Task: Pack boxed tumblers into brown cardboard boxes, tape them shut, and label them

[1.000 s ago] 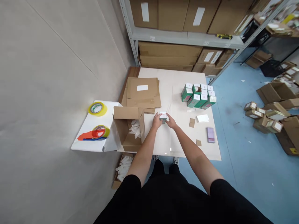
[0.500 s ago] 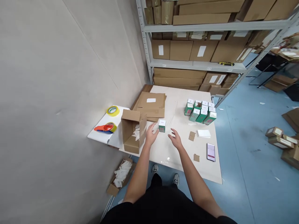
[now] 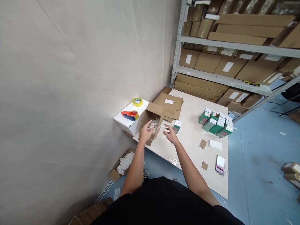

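Observation:
My left hand [image 3: 145, 132] is over the near left part of an open cardboard box [image 3: 149, 141], its fingers apart and nothing in them. White crumpled paper [image 3: 153, 125] lies inside that box. To the right of the box my right hand [image 3: 170, 133] is raised with spread fingers, also holding nothing. Just beyond it stands a small green and white carton [image 3: 177, 127], upright on the table. Whether either hand touches the box I cannot tell.
Several green cartons [image 3: 217, 125] stand grouped at the table's right [image 3: 191, 156]. White cards [image 3: 215, 144], a phone [image 3: 220, 163] and flat cardboard [image 3: 169, 104] lie there too. Tape [image 3: 137, 102] and a tape dispenser [image 3: 130, 115] rest at the left. Behind stands a loaded shelf [image 3: 211, 72].
Both hands have moved left from around the small green carton to the open cardboard box. The carton stays on the table. The view has turned left.

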Demonstrator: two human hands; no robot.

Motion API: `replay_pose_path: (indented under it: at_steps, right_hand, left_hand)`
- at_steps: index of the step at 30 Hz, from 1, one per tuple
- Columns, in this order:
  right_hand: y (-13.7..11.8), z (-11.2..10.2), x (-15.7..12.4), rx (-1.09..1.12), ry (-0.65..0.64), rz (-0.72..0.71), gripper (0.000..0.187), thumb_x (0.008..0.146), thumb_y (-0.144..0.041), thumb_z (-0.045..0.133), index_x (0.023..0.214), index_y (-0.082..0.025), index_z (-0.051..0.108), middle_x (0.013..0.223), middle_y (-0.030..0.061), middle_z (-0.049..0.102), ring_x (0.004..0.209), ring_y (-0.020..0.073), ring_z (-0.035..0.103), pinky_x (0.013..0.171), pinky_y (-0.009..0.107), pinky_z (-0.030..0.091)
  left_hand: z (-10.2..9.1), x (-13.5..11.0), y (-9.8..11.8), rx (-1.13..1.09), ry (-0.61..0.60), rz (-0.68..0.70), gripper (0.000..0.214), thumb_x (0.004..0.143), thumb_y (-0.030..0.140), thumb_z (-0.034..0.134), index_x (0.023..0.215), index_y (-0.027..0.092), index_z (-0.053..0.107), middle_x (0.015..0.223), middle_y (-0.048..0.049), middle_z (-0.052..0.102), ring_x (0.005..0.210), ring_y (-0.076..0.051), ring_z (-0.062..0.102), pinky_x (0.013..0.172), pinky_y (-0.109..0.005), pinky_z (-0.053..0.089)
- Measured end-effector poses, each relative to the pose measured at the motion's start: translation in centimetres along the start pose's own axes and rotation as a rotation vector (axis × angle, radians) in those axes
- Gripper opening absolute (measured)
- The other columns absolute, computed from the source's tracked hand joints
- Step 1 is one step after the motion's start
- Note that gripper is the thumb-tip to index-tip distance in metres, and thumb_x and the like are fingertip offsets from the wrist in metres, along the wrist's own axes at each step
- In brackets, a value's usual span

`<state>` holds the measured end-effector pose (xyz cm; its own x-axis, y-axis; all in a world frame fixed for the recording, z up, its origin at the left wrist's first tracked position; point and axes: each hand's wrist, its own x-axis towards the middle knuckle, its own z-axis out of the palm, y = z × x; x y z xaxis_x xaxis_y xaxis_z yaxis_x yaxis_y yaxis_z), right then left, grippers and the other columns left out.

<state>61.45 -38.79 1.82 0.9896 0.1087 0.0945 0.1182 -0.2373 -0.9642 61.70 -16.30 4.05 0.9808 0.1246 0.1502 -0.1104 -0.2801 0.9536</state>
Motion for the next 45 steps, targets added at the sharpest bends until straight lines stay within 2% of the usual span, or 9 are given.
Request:
replay_pose_path:
  at_steps: [6, 13, 17, 19, 24, 30, 34, 40, 45]
  right_hand:
    - [-2.5, 10.9, 5.1, -0.107, -0.106, -0.106, 0.058, 0.088, -0.033, 0.069, 0.145, -0.027, 0.062, 0.149, 0.0110, 0.061, 0.126, 0.0284, 0.065, 0.095, 0.042, 0.061]
    - [-4.5, 21.6, 13.4, -0.429, -0.152, -0.190, 0.057, 0.087, -0.024, 0.068, 0.144, -0.019, 0.063, 0.147, 0.0142, 0.064, 0.136, 0.0298, 0.060, 0.119, 0.047, 0.046]
    - [-5.5, 25.6, 17.1, -0.666, -0.230, -0.218, 0.057, 0.087, -0.019, 0.068, 0.143, -0.015, 0.063, 0.156, 0.0159, 0.055, 0.142, 0.0294, 0.053, 0.119, 0.042, 0.044]
    - [-5.6, 27.0, 18.0, -0.811, -0.260, -0.166, 0.049, 0.089, -0.018, 0.068, 0.138, -0.015, 0.066, 0.150, 0.0168, 0.060, 0.139, 0.0313, 0.054, 0.115, 0.043, 0.046]
    - [-5.3, 28.3, 18.2, -0.985, -0.236, -0.153, 0.028, 0.092, -0.015, 0.063, 0.118, -0.018, 0.074, 0.128, 0.0159, 0.072, 0.126, 0.0324, 0.058, 0.104, 0.045, 0.045]
    - [-5.6, 25.2, 15.5, -1.011, -0.035, -0.339, 0.022, 0.097, -0.015, 0.057, 0.114, -0.017, 0.071, 0.115, 0.0149, 0.071, 0.115, 0.0298, 0.057, 0.093, 0.039, 0.039]
    - [-6.1, 20.2, 12.3, -0.976, 0.117, -0.388, 0.018, 0.098, -0.014, 0.056, 0.110, -0.018, 0.069, 0.112, 0.0126, 0.070, 0.110, 0.0281, 0.057, 0.091, 0.038, 0.037]
    - [-5.3, 9.4, 6.4, -0.881, 0.357, -0.299, 0.017, 0.103, -0.023, 0.053, 0.111, -0.022, 0.068, 0.112, 0.0109, 0.067, 0.107, 0.0285, 0.056, 0.092, 0.039, 0.038]
    - [-1.6, -0.8, -0.3, -0.836, 0.433, -0.051, 0.018, 0.102, -0.022, 0.054, 0.111, -0.022, 0.069, 0.111, 0.0111, 0.067, 0.110, 0.0295, 0.056, 0.094, 0.040, 0.038]
  left_hand:
    - [-9.3, 0.7, -2.1, -0.028, 0.098, 0.012, 0.054, 0.091, 0.026, 0.069, 0.145, 0.024, 0.064, 0.142, -0.0131, 0.067, 0.128, -0.028, 0.065, 0.100, -0.041, 0.061]
    - [-18.2, 0.9, -5.5, -0.026, 0.146, -0.065, 0.049, 0.091, 0.025, 0.068, 0.139, 0.021, 0.069, 0.136, -0.0150, 0.071, 0.123, -0.028, 0.068, 0.101, -0.043, 0.059]
    - [-21.9, 0.6, -6.7, -0.056, 0.189, -0.111, 0.047, 0.090, 0.027, 0.069, 0.137, 0.021, 0.070, 0.135, -0.0149, 0.072, 0.121, -0.027, 0.070, 0.101, -0.043, 0.059]
    - [-23.2, 0.4, -7.0, -0.058, 0.211, -0.136, 0.044, 0.090, 0.028, 0.069, 0.134, 0.021, 0.072, 0.133, -0.0138, 0.073, 0.118, -0.026, 0.071, 0.100, -0.041, 0.059]
    - [-25.3, 0.2, -7.5, -0.073, 0.259, -0.152, 0.039, 0.090, 0.030, 0.068, 0.127, 0.020, 0.075, 0.113, -0.0111, 0.079, 0.108, -0.024, 0.074, 0.097, -0.037, 0.059]
    - [-25.1, 1.6, -6.8, -0.069, 0.488, -0.133, 0.036, 0.091, 0.035, 0.065, 0.123, 0.020, 0.074, 0.119, -0.0132, 0.077, 0.104, -0.024, 0.074, 0.094, -0.038, 0.059]
    - [-22.1, 4.0, -5.0, -0.070, 0.581, -0.068, 0.030, 0.092, 0.033, 0.063, 0.116, 0.019, 0.074, 0.117, -0.0125, 0.077, 0.102, -0.023, 0.074, 0.095, -0.036, 0.058]
    - [-12.2, 7.0, -0.8, -0.113, 0.437, 0.036, 0.028, 0.092, 0.030, 0.060, 0.115, 0.020, 0.072, 0.119, -0.0106, 0.076, 0.106, -0.021, 0.073, 0.096, -0.034, 0.057]
    - [-1.6, 6.5, 2.0, -0.124, 0.154, 0.073, 0.032, 0.094, 0.030, 0.060, 0.122, 0.019, 0.070, 0.122, -0.0122, 0.074, 0.107, -0.021, 0.073, 0.100, -0.035, 0.057]
